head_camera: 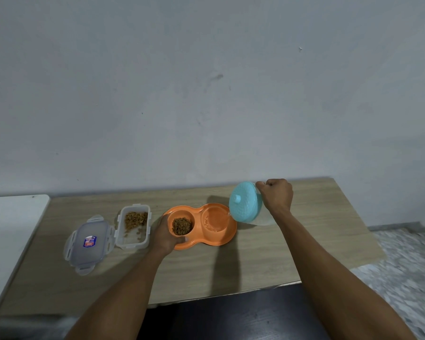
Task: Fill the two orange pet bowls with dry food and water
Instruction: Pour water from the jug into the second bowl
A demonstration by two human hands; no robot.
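A white surface (15, 217) butts against the left edge of the light wood-grain table (231, 266). Near that left edge lies a clear rectangular plastic lid with snap flaps and a small blue-and-red label (87, 243), flat on the wood. Just beside it to the right stands an open clear rectangular plastic container (134, 227), its far half holding brown dry kibble (135, 219), with a few loose pieces nearer the front.

Toward the middle of the table sits the orange plastic double pet bowl (199, 227). The left hand (166, 235) clasps its left end, thumb lying along the front rim, fingers curled around the side. The left well (181, 222) carries a mound of brown dry food (181, 226). The right well (216, 220) shows a shallow pool of water, hard to gauge in depth.

Right of the bowl, toward the back edge, the right hand (276, 196) is closed in a fist around the handle of a translucent plastic jug with a turquoise round lid (245, 202). The jug is tipped leftward, its lip over the rim of the right well, and a thin stream seems to pass from it into that well.
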